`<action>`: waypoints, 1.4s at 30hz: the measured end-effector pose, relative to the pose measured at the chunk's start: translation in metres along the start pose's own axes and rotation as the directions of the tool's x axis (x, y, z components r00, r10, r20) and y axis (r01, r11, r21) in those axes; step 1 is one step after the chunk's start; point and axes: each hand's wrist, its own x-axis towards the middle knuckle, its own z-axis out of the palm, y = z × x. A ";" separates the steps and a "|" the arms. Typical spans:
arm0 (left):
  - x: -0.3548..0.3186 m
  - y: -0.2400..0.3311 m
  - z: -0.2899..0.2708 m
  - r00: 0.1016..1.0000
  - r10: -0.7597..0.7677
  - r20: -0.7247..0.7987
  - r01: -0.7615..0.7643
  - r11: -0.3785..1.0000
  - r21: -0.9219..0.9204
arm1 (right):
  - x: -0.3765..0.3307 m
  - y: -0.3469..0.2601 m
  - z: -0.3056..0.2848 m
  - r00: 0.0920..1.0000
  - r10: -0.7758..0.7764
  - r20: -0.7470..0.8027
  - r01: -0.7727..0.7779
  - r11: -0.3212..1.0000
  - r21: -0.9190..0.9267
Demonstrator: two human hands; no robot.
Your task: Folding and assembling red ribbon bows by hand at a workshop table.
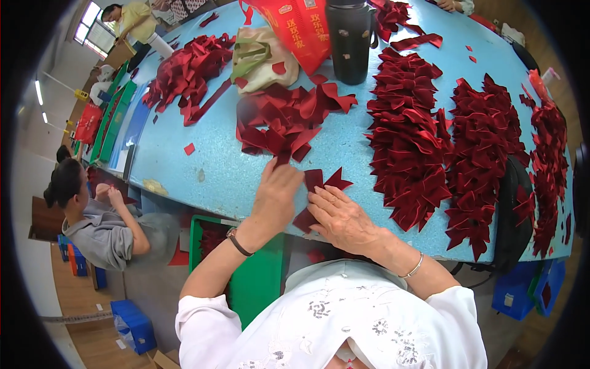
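Note:
My left hand [278, 190] is closed, its fingertips at the near end of a dark red velvet ribbon strip [282, 158] that joins the loose pile [276, 123] of cut strips. Beside it, my right hand [343, 221] lies with stretched fingers over a dark red velvet bow piece [335, 180] with pointed ends, flat near the table's front edge. The palm and fingers hide part of that piece. To the right, long stacked rows of similar bows run away from me, the nearest row [409, 147] next to a second row [482, 160].
A black bottle [351, 43], a red bag [298, 27] and a cream bag [261, 58] stand behind the pile. More ribbon [190, 67] lies at far left. A black bag [511, 209] hangs at the right edge. A green crate [258, 277] sits below; a co-worker [117, 215] sits left.

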 end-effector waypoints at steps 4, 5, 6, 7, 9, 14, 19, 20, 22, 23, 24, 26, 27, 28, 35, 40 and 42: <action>0.007 -0.002 -0.010 0.951 -0.262 -0.166 0.227 0.952 -0.204 | -0.001 0.002 -0.001 0.999 -0.034 -0.031 0.034 0.999 0.001; 0.008 -0.002 -0.008 0.958 -0.217 -0.190 0.167 0.954 -0.248 | -0.002 0.001 -0.001 0.999 -0.033 -0.028 0.033 0.999 -0.006; 0.008 -0.002 -0.006 0.961 -0.173 -0.216 0.105 0.951 -0.291 | -0.003 0.000 -0.002 0.999 -0.031 -0.024 0.031 0.999 -0.014; 0.010 -0.001 -0.006 0.961 -0.130 -0.244 0.043 0.943 -0.331 | -0.002 0.000 -0.002 0.999 -0.029 -0.020 0.029 0.999 -0.021; 0.014 0.006 -0.005 0.968 -0.101 -0.229 0.020 0.943 -0.332 | -0.001 0.000 -0.001 0.999 -0.030 -0.016 0.030 0.999 -0.030; 0.002 0.004 0.005 0.942 -0.254 -0.220 0.163 0.918 -0.361 | 0.004 -0.001 -0.003 0.999 -0.034 0.009 0.035 0.998 -0.053; 0.002 -0.004 0.009 0.715 -0.678 0.171 0.564 0.414 -0.714 | 0.005 -0.005 -0.004 0.998 -0.023 0.054 0.026 0.998 -0.055; 0.005 -0.005 0.012 0.708 -0.686 0.168 0.566 0.408 -0.716 | 0.007 -0.003 -0.005 0.998 -0.030 0.063 0.034 0.998 -0.052; 0.012 -0.005 0.019 0.724 -0.679 0.119 0.552 0.468 -0.690 | 0.009 -0.002 -0.006 0.997 -0.030 0.066 0.033 0.998 -0.048; 0.016 -0.005 0.019 0.735 -0.671 0.099 0.545 0.498 -0.674 | 0.008 -0.003 -0.006 0.998 -0.023 0.065 0.026 0.999 -0.046; 0.018 -0.006 0.019 0.735 -0.670 0.105 0.548 0.495 -0.674 | 0.008 -0.003 -0.006 0.998 -0.018 0.067 0.021 0.999 -0.044; 0.023 -0.005 0.014 0.725 -0.670 0.162 0.601 0.499 -0.625 | 0.008 -0.005 -0.004 0.997 -0.024 0.069 0.027 0.999 -0.043; 0.026 -0.005 0.013 0.720 -0.668 0.187 0.623 0.504 -0.598 | 0.008 -0.004 -0.004 0.997 -0.028 0.067 0.031 0.999 -0.045; 0.028 -0.006 0.014 0.723 -0.665 0.189 0.622 0.506 -0.597 | 0.007 -0.004 -0.004 0.998 -0.023 0.064 0.026 0.999 -0.045; 0.035 -0.016 0.017 0.761 -0.562 0.323 0.620 0.488 -0.614 | 0.004 0.000 -0.002 0.999 -0.041 0.029 0.042 0.998 -0.048; 0.029 -0.017 0.022 0.757 -0.562 0.335 0.629 0.485 -0.607 | 0.003 0.000 -0.002 0.999 -0.044 0.021 0.045 0.997 -0.058; 0.023 -0.015 0.022 0.751 -0.615 0.241 0.594 0.469 -0.654 | 0.002 0.000 -0.001 0.999 -0.046 0.022 0.047 0.997 -0.054</action>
